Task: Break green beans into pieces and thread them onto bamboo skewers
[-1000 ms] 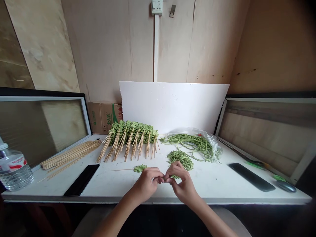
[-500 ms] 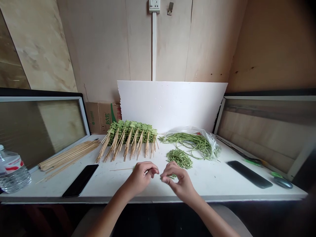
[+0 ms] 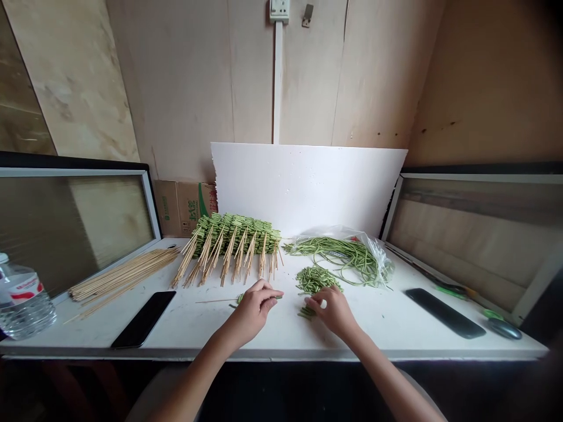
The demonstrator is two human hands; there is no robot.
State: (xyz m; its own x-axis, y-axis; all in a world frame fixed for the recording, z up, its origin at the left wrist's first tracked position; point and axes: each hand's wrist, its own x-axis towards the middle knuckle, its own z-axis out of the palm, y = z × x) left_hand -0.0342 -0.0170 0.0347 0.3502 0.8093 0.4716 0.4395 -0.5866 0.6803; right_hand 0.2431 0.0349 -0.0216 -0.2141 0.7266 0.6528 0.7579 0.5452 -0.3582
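My left hand (image 3: 255, 308) is closed, with a short cut piece of green long bean (image 3: 278, 297) pinched at its fingertips. A thin bamboo skewer (image 3: 215, 301) sticks out to the left behind this hand, and bean pieces (image 3: 240, 299) show beside the knuckles; whether the hand touches them is hidden. My right hand (image 3: 332, 308) is lowered to the table, thumb and fingers closed together at a few loose bean pieces (image 3: 306, 313); what is between the fingertips I cannot make out. Just behind it lies a heap of cut bean pieces (image 3: 314, 278).
Stacked bean skewers (image 3: 237, 234) stand at the back, left of a plastic bag (image 3: 380, 258) with whole long beans (image 3: 338, 249). Bare skewers (image 3: 127, 272), a phone (image 3: 144, 319) and a water bottle (image 3: 24, 299) are left; a dark flat object (image 3: 444, 312) and a mouse (image 3: 504, 328) right.
My right hand has moved right and away from the left hand, down to the loose bean pieces. A bean piece now shows at my left fingertips.
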